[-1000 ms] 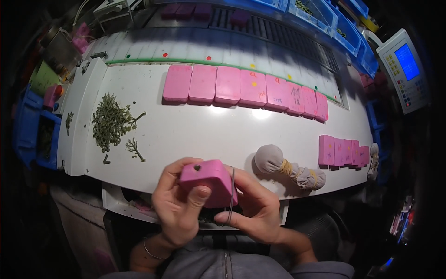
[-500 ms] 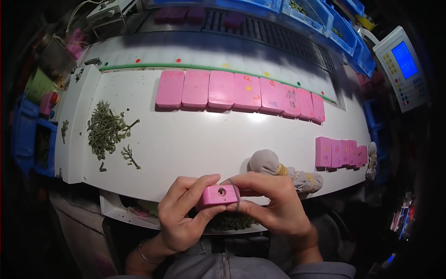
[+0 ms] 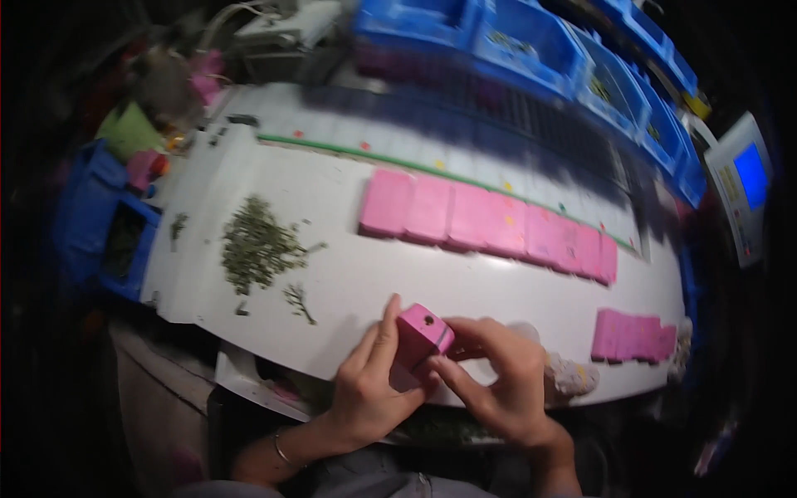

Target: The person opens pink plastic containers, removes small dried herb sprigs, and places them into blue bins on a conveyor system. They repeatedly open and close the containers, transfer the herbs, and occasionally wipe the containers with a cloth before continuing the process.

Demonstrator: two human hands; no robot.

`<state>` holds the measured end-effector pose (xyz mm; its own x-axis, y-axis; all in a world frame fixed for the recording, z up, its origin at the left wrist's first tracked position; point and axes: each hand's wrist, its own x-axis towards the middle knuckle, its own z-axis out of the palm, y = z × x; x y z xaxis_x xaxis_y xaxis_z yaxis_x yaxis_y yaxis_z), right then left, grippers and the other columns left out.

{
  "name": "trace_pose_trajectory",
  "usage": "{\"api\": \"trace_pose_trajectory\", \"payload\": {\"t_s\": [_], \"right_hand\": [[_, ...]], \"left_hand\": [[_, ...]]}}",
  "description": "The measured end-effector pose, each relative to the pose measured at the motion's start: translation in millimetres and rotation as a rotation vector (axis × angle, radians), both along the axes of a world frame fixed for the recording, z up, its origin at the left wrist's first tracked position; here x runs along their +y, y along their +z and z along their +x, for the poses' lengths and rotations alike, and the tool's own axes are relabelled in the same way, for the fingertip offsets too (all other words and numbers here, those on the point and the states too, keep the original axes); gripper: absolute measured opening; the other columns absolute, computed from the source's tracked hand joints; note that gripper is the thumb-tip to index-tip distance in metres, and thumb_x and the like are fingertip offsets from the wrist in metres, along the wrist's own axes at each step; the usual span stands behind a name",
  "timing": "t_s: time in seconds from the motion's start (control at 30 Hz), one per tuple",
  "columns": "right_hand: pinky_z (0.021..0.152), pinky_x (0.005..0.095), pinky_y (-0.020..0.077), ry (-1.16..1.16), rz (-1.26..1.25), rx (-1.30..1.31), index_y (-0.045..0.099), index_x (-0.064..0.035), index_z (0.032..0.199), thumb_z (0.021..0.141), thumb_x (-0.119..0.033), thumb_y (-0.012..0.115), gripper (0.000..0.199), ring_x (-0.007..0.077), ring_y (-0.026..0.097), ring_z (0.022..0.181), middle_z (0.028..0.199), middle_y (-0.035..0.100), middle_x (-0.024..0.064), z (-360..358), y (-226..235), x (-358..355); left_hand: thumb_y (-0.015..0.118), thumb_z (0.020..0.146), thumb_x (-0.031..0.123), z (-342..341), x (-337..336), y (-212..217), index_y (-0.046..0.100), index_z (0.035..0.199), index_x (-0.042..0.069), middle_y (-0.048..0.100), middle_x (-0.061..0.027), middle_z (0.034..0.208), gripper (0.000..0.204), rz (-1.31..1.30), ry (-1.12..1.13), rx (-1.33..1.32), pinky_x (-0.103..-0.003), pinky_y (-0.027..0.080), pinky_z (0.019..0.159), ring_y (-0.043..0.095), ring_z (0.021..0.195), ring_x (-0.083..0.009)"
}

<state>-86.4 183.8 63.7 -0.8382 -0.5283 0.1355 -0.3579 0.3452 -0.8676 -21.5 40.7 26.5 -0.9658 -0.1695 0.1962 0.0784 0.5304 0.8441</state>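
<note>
Pink mould block sits between the hands: left hand clamped on it, right hand pinching beside the dark band, likely steadying both. Hole tilted up, probably for visibility. Mould row beyond hands.

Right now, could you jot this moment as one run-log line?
left hand: holds pink block | right hand: at block's dark band | green pieces: heaped on white table

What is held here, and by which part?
A pink block: the left hand holds its left side. The right hand is at its right side, by the dark band; blur hides its grip.
</note>
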Motion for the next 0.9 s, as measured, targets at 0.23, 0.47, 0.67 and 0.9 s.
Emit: {"api": "trace_pose_trajectory", "payload": {"t_s": [0.23, 0.47, 0.67, 0.9], "right_hand": [[0.078, 0.0306, 0.0526, 0.121, -0.139, -0.213, 0.047, 0.0029, 0.124, 0.081, 0.001, 0.062, 0.046, 0.0222, 0.063, 0.093, 0.106, 0.062, 0.0170, -15.7, -14.6, -20.8], [0.071, 0.0278, 0.0523, 0.126, -0.013, -0.087, 0.060, 0.0006, 0.107, 0.080, -0.001, 0.063, 0.026, 0.0198, 0.066, 0.082, 0.092, 0.065, 0.0140, -19.1, -23.7, -20.4], [0.073, 0.0326, 0.0488, 0.177, -0.010, 0.028, 0.054, -0.0032, 0.114, 0.087, -0.009, 0.058, 0.028, 0.0288, 0.062, 0.087, 0.098, 0.060, 0.0177, -15.3, -40.0, -15.5], [0.072, 0.0353, 0.0490, 0.161, -0.012, 0.037, 0.053, -0.0026, 0.114, 0.086, -0.009, 0.057, 0.029, 0.0348, 0.060, 0.086, 0.099, 0.059, 0.0177, -13.9, -34.2, -18.0]], "left_hand": [[0.065, 0.079, 0.008, -54.1, -80.2, 49.2, 0.045, 0.119, -0.007, 0.062, -0.0128, 0.102, 0.047, 0.549, 0.045, -0.113, -0.028, 0.050, 0.080, 0.060, 0.091, -0.0162], [0.068, 0.074, 0.014, -176.6, -204.9, 63.7, 0.058, 0.103, -0.007, 0.065, -0.0068, 0.082, 0.037, 0.304, 0.250, -0.216, -0.024, 0.049, 0.069, 0.062, 0.074, -0.0120], [0.077, 0.051, 0.015, -252.0, -268.7, 16.9, 0.065, 0.076, -0.005, 0.065, -0.0165, 0.075, 0.035, -0.303, 0.597, -0.022, -0.029, 0.051, 0.067, 0.064, 0.071, -0.0205], [0.080, 0.053, 0.017, -279.5, -286.2, 8.9, 0.066, 0.061, 0.000, 0.063, -0.0150, 0.061, 0.023, -0.594, 0.562, -0.053, -0.034, 0.050, 0.061, 0.063, 0.058, -0.0260]]}}
